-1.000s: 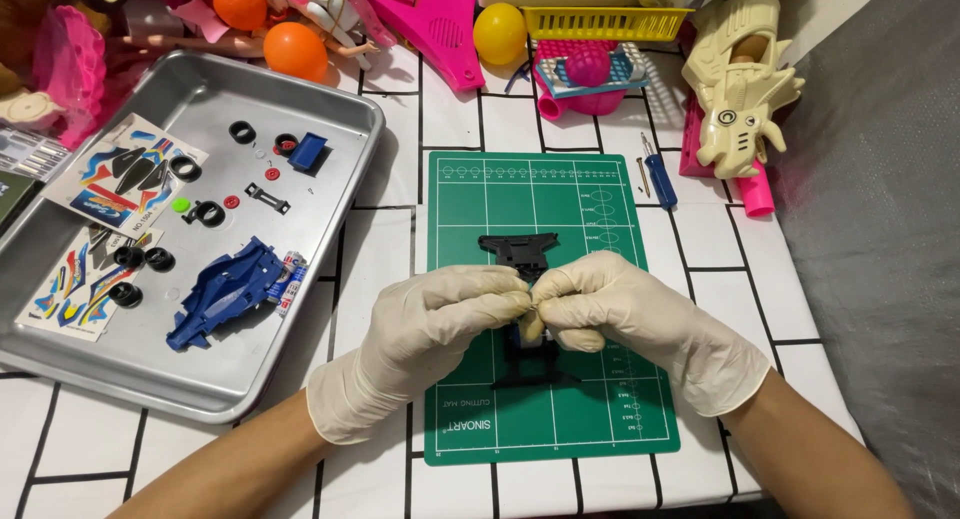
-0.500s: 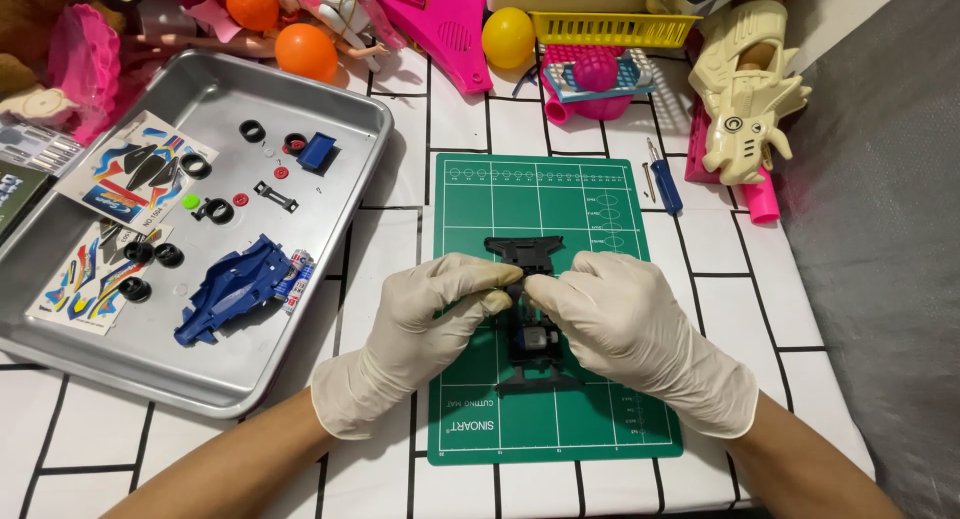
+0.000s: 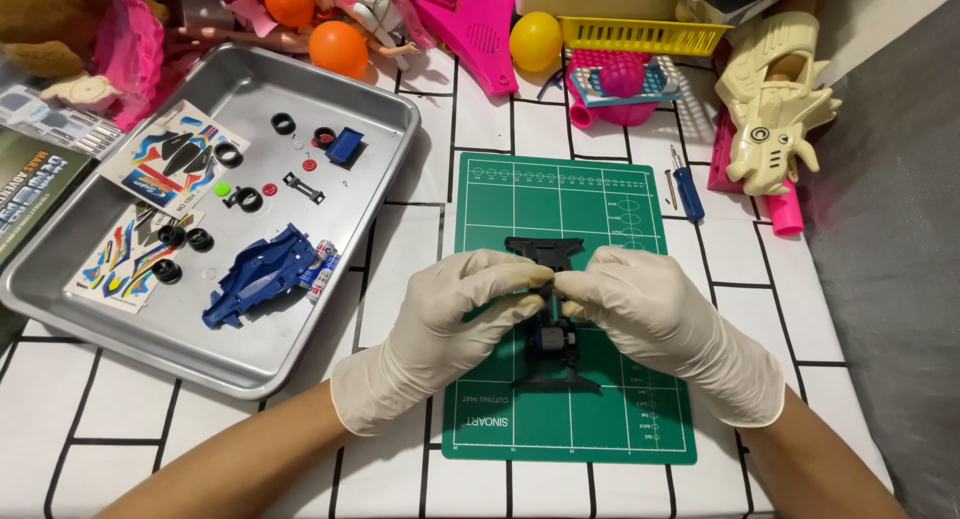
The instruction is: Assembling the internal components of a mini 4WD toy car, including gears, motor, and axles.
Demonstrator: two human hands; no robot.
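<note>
Mid-assembly on the white tiled table [image 3: 400, 259]: small part being pinched onto black toy-car chassis [image 3: 553, 324] at centre of green cutting mat [image 3: 600, 189].

Steel tray [image 3: 370, 204] at nine o'clock, carrying blue car body [image 3: 262, 275], sticker sheets [image 3: 170, 159] and loose black tyres [image 3: 183, 239]; toy clutter along twelve o'clock; blue screwdriver [image 3: 686, 191] at two. Gloved left hand [image 3: 460, 314] and right hand [image 3: 645, 314] closed fingertip to fingertip over the chassis, the pinched piece hidden. Next, likely, a firm, square press home.
</note>
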